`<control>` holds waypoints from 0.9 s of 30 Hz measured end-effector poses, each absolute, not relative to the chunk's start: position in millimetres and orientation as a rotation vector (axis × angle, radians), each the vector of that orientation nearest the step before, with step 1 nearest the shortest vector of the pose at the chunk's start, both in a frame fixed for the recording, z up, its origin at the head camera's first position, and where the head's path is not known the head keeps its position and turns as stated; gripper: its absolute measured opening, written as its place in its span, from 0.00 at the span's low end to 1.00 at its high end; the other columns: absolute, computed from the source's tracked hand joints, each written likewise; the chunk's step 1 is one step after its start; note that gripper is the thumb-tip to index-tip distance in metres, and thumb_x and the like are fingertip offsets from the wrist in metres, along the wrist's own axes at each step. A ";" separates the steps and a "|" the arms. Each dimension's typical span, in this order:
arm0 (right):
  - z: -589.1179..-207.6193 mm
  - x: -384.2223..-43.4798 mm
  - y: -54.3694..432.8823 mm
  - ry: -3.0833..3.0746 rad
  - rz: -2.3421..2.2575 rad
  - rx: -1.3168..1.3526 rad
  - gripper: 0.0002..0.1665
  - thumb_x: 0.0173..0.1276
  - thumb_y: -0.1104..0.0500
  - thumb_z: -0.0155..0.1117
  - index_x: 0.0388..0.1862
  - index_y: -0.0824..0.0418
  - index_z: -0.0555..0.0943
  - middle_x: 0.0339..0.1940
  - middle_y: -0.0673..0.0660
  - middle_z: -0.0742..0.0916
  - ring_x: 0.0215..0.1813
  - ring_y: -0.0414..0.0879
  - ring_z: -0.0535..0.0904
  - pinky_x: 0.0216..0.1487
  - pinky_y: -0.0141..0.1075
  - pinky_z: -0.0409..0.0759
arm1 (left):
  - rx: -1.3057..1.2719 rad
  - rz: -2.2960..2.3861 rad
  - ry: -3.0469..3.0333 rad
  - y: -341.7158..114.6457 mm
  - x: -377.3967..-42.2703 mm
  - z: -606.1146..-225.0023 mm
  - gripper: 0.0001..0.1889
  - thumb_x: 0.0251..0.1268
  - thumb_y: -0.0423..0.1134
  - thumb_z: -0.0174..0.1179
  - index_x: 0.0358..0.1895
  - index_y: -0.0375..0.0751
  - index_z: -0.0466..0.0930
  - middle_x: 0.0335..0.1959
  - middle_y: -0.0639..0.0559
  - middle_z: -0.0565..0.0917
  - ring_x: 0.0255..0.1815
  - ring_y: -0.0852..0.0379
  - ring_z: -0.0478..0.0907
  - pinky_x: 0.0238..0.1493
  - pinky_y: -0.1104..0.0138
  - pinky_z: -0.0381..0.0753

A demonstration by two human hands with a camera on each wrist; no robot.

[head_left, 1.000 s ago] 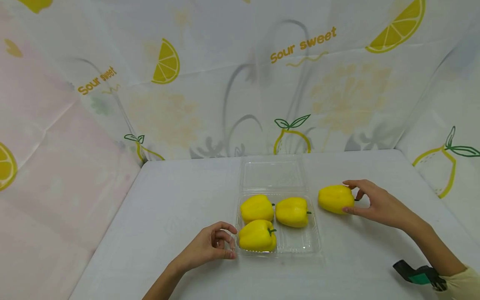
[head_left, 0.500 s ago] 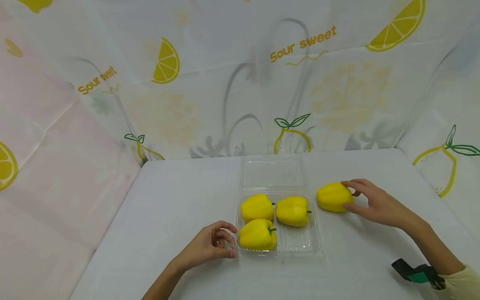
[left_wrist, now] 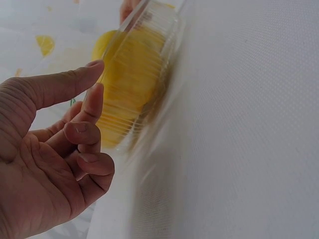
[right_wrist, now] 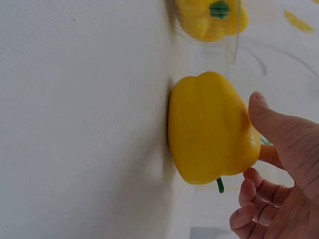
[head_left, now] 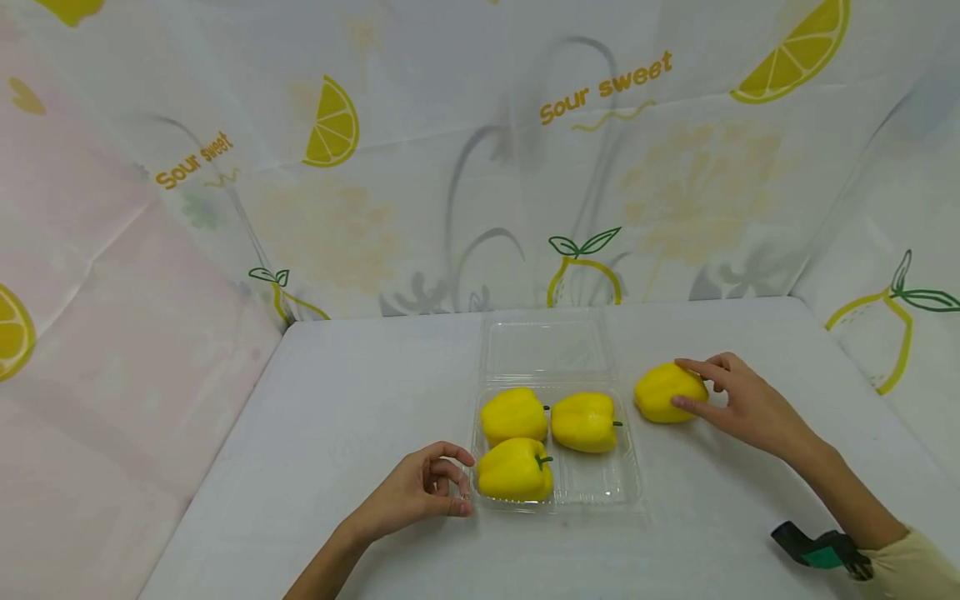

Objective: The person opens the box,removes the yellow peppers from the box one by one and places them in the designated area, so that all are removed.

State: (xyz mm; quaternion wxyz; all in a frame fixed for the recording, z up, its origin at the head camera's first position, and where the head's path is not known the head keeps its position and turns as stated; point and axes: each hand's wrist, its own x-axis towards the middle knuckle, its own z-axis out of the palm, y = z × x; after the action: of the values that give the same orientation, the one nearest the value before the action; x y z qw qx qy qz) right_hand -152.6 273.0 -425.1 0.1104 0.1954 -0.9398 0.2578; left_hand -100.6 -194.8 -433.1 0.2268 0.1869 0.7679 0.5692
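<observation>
Three yellow bell peppers lie in a clear hinged plastic container (head_left: 600, 487): one at the back left (head_left: 513, 415), one at the back right (head_left: 584, 422) and one at the front left (head_left: 514, 471). My left hand (head_left: 416, 492) holds the container's left rim between thumb and fingertips, its other fingers curled, as the left wrist view shows. To the right of the container, on the table, a fourth yellow bell pepper (right_wrist: 212, 129) lies on its side. My right hand (head_left: 750, 408) grips its stem end, thumb (right_wrist: 266, 117) on one side and fingers partly hidden behind.
The container's lid (head_left: 547, 348) lies folded back towards the rear of the white table (head_left: 375, 375). Fabric walls with lemon prints (head_left: 585, 279) stand behind and at both sides. A black and green strap (head_left: 821, 552) is on the right forearm.
My right hand has shifted slightly left and farther over the bell pepper, which has turned a little and moved slightly back. The left hand and the container have stayed put.
</observation>
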 end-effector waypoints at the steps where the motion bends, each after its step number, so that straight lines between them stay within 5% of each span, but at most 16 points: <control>1: -425.8 -152.9 272.9 -2.755 0.757 0.578 0.31 0.60 0.52 0.76 0.61 0.59 0.79 0.41 0.54 0.76 0.38 0.47 0.69 0.28 0.32 0.68 | 0.513 1.567 2.116 -194.8 -100.6 -433.2 0.26 0.53 0.34 0.74 0.55 0.37 0.75 0.36 0.44 0.85 0.24 0.62 0.69 0.27 0.74 0.68; 21: -423.9 -155.6 273.6 -2.691 0.791 0.685 0.28 0.59 0.64 0.74 0.58 0.63 0.76 0.53 0.60 0.82 0.42 0.49 0.74 0.35 0.38 0.78 | 0.517 1.579 2.100 -195.5 -101.3 -435.4 0.26 0.54 0.35 0.74 0.55 0.36 0.74 0.35 0.45 0.85 0.24 0.62 0.68 0.27 0.74 0.69; 27: -424.6 -159.2 273.0 -2.638 0.836 0.764 0.28 0.58 0.69 0.73 0.57 0.63 0.76 0.53 0.60 0.83 0.42 0.51 0.75 0.28 0.33 0.73 | 0.507 1.578 2.100 -194.7 -100.8 -432.7 0.26 0.53 0.35 0.74 0.55 0.36 0.74 0.35 0.44 0.85 0.24 0.62 0.68 0.27 0.74 0.69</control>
State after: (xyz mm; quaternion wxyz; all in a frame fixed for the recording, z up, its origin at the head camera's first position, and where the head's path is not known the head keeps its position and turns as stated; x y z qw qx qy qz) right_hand -159.2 273.0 -424.6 0.1351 0.2638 -0.9104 0.2885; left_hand -100.8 -194.7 -432.7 0.2310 0.1846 0.7636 0.5740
